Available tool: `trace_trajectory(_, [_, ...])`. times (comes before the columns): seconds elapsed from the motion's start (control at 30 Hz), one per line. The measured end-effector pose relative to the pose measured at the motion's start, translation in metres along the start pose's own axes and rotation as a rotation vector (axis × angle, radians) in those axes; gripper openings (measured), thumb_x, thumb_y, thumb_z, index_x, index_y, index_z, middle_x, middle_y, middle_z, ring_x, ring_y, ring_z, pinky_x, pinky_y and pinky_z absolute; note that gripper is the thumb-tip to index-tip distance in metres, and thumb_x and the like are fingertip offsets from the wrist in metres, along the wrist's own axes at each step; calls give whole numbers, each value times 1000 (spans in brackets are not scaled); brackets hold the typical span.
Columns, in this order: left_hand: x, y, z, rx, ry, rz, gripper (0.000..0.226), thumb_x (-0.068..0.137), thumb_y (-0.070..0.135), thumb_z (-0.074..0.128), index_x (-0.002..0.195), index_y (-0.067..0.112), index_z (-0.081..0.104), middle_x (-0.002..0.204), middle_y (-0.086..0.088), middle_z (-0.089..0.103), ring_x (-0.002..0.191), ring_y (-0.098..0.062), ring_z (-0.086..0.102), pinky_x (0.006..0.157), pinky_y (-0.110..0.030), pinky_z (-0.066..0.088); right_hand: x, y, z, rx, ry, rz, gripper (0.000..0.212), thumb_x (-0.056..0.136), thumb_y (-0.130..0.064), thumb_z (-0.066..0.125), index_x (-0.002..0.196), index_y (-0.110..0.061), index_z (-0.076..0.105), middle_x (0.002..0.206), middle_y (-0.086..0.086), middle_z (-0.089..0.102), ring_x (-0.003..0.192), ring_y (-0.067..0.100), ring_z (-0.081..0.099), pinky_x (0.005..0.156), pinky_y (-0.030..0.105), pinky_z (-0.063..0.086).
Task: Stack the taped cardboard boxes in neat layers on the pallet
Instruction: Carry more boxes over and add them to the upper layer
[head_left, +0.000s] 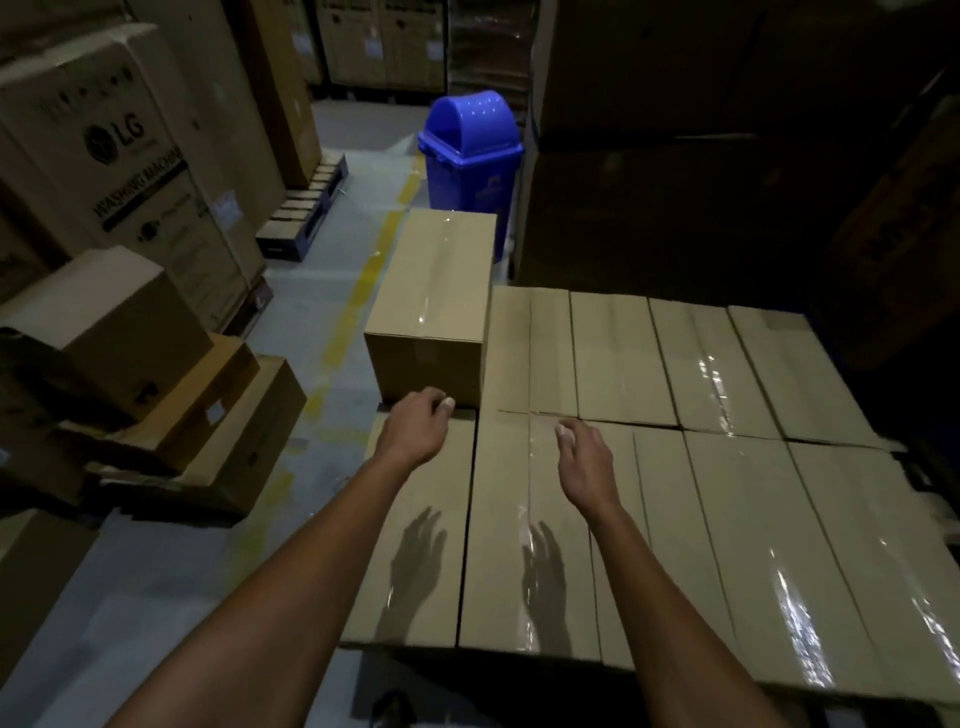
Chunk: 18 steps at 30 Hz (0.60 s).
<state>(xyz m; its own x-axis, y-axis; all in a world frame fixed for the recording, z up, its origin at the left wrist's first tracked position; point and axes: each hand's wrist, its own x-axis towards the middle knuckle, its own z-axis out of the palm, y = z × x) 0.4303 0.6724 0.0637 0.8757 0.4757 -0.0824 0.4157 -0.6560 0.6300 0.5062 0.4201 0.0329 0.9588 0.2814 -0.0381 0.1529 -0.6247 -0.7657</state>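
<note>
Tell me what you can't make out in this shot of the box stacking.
Head view only:
- Pallet: hidden under the layer of taped boxes.
- Left hand: fingers curl away by the raised box; contact unclear.
- Far-right boxes: cut off by the frame edge.
- Stacks behind the blue bin: too dark to read.
- Small labels on the left cartons: too small.

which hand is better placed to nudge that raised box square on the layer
Left, probably. The left hand hovers right at the near bottom edge of the raised box. The right hand hangs over the flat layer of boxes, off to the box's side.
</note>
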Motion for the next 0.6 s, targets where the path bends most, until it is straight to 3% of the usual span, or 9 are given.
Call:
trace_trajectory(0.33, [-140, 48, 68, -102, -281, 235, 34, 105, 41, 53, 125, 19, 70, 121, -3, 73, 108, -21, 67, 95, -36, 52, -161, 41, -50, 36, 194, 150, 33, 111, -31, 44, 128, -14, 66, 117, 3, 69, 109, 18, 59, 89, 27, 40])
trace_trajectory(0.6, [-236, 76, 115, -163, -512, 337, 28, 106, 37, 55, 122, 19, 70, 120, -1, 73, 104, -17, 67, 95, -31, 51, -297, 69, -86, 149, 313, 356, 36, 112, -35, 42, 133, -16, 63, 110, -5, 62, 106, 12, 57, 86, 24, 40])
